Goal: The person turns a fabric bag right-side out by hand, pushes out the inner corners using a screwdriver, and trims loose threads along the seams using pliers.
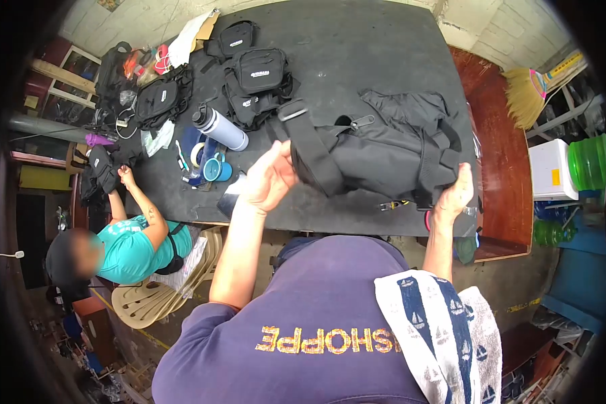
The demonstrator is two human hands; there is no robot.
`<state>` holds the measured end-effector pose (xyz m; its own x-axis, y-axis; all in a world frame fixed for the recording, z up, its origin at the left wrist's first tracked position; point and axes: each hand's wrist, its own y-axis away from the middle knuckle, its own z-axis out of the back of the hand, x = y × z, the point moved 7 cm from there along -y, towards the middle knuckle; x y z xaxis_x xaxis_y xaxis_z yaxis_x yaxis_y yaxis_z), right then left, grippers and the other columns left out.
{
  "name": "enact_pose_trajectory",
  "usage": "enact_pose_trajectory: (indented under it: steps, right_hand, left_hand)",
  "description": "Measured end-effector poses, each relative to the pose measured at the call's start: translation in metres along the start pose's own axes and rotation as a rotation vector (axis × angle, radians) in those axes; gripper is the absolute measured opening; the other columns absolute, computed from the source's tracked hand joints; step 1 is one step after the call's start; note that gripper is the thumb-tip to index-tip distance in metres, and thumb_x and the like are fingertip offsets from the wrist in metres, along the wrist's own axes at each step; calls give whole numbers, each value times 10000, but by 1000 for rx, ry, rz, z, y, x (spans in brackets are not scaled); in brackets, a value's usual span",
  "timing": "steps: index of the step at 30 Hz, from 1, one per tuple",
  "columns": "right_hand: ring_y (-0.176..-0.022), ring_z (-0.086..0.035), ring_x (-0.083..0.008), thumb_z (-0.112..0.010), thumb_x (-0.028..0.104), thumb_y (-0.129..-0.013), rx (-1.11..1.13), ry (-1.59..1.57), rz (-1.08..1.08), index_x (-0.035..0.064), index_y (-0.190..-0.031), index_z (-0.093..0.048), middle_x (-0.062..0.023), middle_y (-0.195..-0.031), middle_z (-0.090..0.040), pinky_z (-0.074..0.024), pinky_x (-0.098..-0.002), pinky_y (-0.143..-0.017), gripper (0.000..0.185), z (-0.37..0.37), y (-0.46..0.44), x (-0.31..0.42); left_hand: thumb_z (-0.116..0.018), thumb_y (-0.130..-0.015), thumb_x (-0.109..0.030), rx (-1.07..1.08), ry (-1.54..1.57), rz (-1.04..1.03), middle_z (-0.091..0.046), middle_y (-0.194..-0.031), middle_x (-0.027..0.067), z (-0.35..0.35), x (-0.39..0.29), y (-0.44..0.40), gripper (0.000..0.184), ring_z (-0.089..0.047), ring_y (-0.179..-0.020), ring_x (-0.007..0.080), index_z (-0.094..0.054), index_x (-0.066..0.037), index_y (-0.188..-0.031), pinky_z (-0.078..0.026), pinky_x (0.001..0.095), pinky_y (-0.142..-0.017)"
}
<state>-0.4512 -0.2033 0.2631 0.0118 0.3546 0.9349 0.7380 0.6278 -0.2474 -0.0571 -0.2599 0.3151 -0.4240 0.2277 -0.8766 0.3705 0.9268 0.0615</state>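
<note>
A black fabric bag (384, 158) with a zipper lies across the dark table in front of me, its wide strap (313, 151) and plastic buckle toward the left end. My left hand (271, 176) grips that left end by the strap, the fingertips hidden behind the fabric. At the opposite end my right hand (456, 192) holds the bag's edge, thumb up along the side and the other fingers mostly out of sight. Just below the bag, a small black and yellow item (392, 205) rests on the table.
Several small black pouches (259, 71) sit on the table (357, 40) at the far left. Nearer are a water bottle (222, 128), a blue mug (217, 168) and a tape roll (197, 154). A co-worker (138, 249) sits at left handling a black item. A reddish wooden bench (498, 168) borders the right.
</note>
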Motion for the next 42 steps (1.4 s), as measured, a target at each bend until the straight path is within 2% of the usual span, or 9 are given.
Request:
enact_pose_trajectory:
  steps: [4, 10, 13, 17, 19, 26, 30, 37, 42]
  right_hand:
    - [-836, -572, -74, -641, 164, -1106, 558, 369, -262, -3, -994, -712, 17, -910, -655, -483, -255, -782, 212, -16, 8, -41]
    - [-879, -613, -78, -704, 49, -1031, 513, 383, 305, 14, -1027, -722, 3, -964, -686, -498, -258, -785, 39, -83, -21, 77]
    - [-946, -661, -126, -749, 33, -968, 514, 352, 417, 19, -1028, -725, -42, -1017, -712, -522, -281, -820, 66, -122, -19, 96]
    - [-1008, -667, -183, -760, -6, -900, 694, 479, 491, 17, -1107, -713, -80, -1118, -692, -529, -297, -900, 213, -158, 10, 72]
    - [-1060, -676, -242, -770, -22, -839, 963, 364, 544, 24, -1181, -713, -125, -1199, -676, -539, -345, -947, 350, -174, 41, 61]
    - [-1010, -704, -276, -751, -21, -775, 778, 306, 281, 66, -1304, -722, -115, -1184, -684, -580, -372, -861, 536, -164, 96, -16]
    - [-1005, -706, -249, -752, -53, -830, 711, 382, 295, 46, -1340, -721, -131, -1213, -676, -576, -325, -838, 520, -154, 89, -34]
    - [-930, -728, -258, -751, -32, -812, 711, 339, 178, 78, -1239, -781, -118, -1147, -688, -589, -340, -790, 441, -153, 50, -39]
    - [-910, -741, -249, -737, 5, -841, 826, 299, 281, 66, -1196, -797, -120, -1075, -733, -584, -340, -789, 365, -176, 42, -33]
  left_hand:
    - [-651, -1039, -158, -105, -60, -164, -733, -1225, 63, 10, -18, -29, 313, -694, -1081, 162, -649, -38, -1327, -555, 326, -947]
    - [-607, -990, -80, 59, -491, -226, -750, -990, 10, 12, -24, -63, 188, -655, -782, 120, -727, -9, -1116, -517, 283, -713]
    - [-572, -936, -38, 293, -1074, -218, -695, -830, -47, -17, -21, -72, 174, -571, -697, 73, -730, 4, -997, -434, 276, -632]
    - [-589, -884, -47, 333, -949, -189, -671, -777, -34, -12, 7, -80, 170, -564, -685, 68, -721, -4, -982, -414, 294, -607]
    - [-599, -871, -52, 286, -801, -146, -662, -762, -21, -5, 25, -80, 161, -566, -684, 72, -716, -4, -971, -418, 289, -615]
    - [-626, -864, -48, 164, -519, -6, -652, -862, 51, 18, 64, -79, 166, -614, -779, 122, -680, 0, -1013, -479, 284, -717]
    - [-667, -875, -60, -346, -1080, -881, -675, -1075, 113, 22, 14, -55, 288, -665, -940, 204, -650, 3, -1155, -543, 332, -843]
    - [-760, -898, -74, -149, -1105, -433, -662, -1166, 181, 33, 95, -65, 429, -691, -1055, 284, -631, 3, -1300, -551, 355, -954]
    - [-730, -952, -37, -230, -940, -492, -691, -1083, 124, 14, 121, -90, 342, -696, -982, 220, -639, -12, -1281, -549, 313, -919]
